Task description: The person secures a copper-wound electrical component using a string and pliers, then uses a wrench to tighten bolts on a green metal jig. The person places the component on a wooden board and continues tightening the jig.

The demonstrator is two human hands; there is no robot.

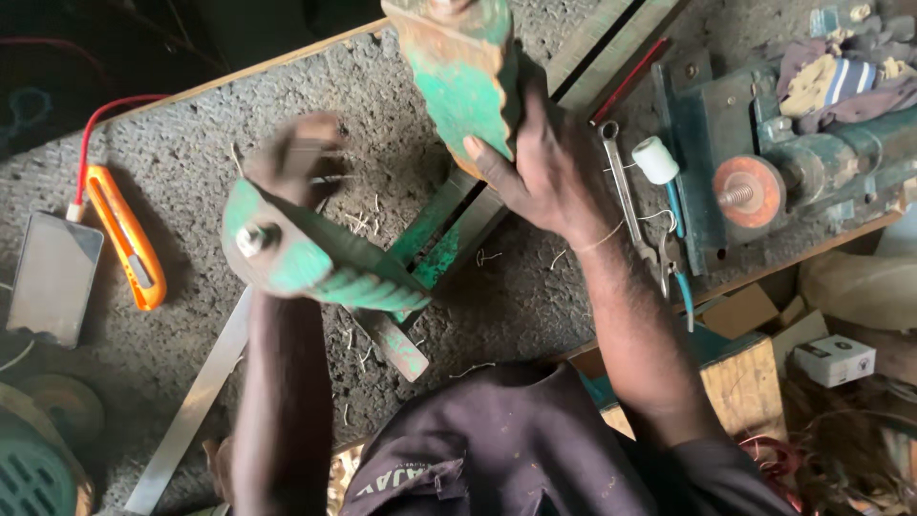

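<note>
Right hand (540, 158) gripping green metal piece (463, 72); left hand (296, 158) blurred, clutching green ribbed part (315, 263).

The grey, rough-topped desk (191, 162) carries an orange utility knife (126, 237), a phone (53, 277) on a red cable (95, 119), a long metal strip (191, 411), a spanner (626, 196) and scattered wire clippings (363, 222).

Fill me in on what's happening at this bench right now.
A person leans over a rough grey workbench, handling worn green metal parts. The right hand grips a green casting held up near the top of the view. The left hand, blurred, is at a green ribbed part with a bolt through its end. An orange utility knife and a phone lie to the left; a spanner and a green bench machine sit to the right.
</note>
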